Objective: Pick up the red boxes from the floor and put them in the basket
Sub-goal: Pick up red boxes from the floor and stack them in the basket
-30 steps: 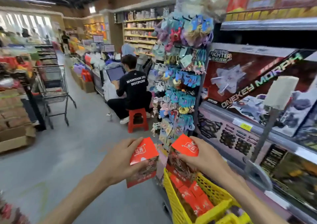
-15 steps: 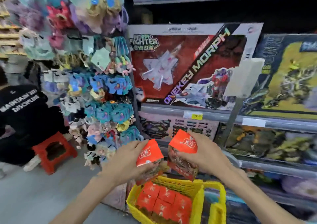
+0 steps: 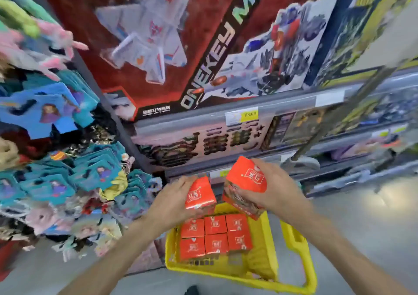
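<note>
A yellow plastic basket [image 3: 262, 269] stands on the floor below my hands, its handle folded out to the right. Several red boxes [image 3: 216, 236] lie packed in rows in its left part. My left hand [image 3: 172, 204] grips one red box [image 3: 199, 196] just above the basket's far edge. My right hand [image 3: 273, 193] holds a second red box [image 3: 245, 181], tilted, a little higher and to the right. The two held boxes are close together but apart.
Store shelves [image 3: 248, 113] with large toy boxes [image 3: 181, 46] rise right behind the basket. A rack of hanging small toys and hair accessories [image 3: 56, 147] crowds the left side. Grey floor [image 3: 373, 222] lies to the right and in front.
The view has swung right and down toward the basket. Both hands, each with a box, have come lower and now hover over the basket's far edge.
</note>
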